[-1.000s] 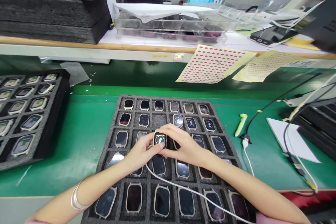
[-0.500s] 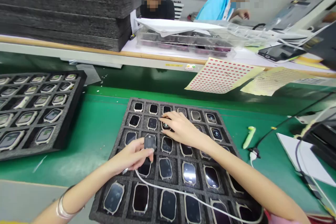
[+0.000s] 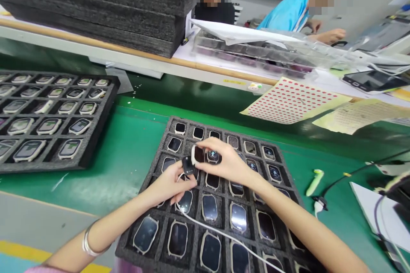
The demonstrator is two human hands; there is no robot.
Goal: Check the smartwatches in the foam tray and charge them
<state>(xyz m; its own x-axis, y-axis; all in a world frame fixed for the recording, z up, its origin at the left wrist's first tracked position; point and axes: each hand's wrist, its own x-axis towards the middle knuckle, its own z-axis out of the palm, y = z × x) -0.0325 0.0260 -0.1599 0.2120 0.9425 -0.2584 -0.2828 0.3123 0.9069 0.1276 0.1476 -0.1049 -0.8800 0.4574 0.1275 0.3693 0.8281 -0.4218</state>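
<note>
i see right hand (image 3: 226,158) fingers clamped on a watch (image 3: 199,154), above the foam tray (image 3: 123,242), nearer its far edge than its near one. left hand (image 3: 173,182) fingers pinch a black block (image 3: 187,166) just beside it; can't tell if they touch. white cable (image 3: 212,226) runs toward the tray's near edge.

There are two watch trays (image 3: 162,239) (image 3: 96,132) and two hanging sheets (image 3: 293,100) (image 3: 347,116).
</note>
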